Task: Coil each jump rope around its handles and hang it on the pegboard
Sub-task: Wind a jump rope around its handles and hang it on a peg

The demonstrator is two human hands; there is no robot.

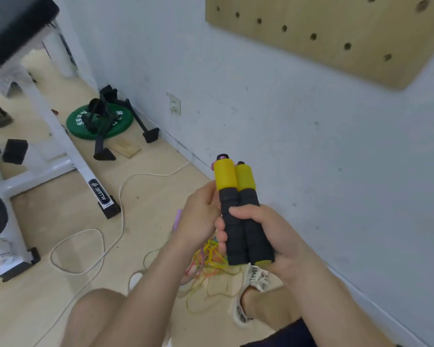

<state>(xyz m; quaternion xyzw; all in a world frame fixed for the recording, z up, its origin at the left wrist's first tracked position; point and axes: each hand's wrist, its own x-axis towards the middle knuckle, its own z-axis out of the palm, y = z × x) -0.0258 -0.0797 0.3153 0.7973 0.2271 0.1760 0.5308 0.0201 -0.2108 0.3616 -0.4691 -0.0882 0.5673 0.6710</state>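
Note:
Two jump rope handles [238, 196], yellow foam above black foam, stand side by side and upright in front of me. My right hand [278, 244] grips their black lower halves, thumb across the front. My left hand [199, 216] holds the left handle from its left side, fingers curled behind it. A tangle of yellow, pink and orange rope [211, 261] lies on the floor beneath my hands, partly hidden by them. The wooden pegboard [336, 31] hangs on the wall at the upper right, its round holes without pegs in the visible part.
A white cable [90, 246] loops over the wooden floor. A white bench frame [68, 146] with a black pad stands at left. A green weight plate [98, 121] with a black stand lies by the wall. My shoe [256, 279] is beside the rope pile.

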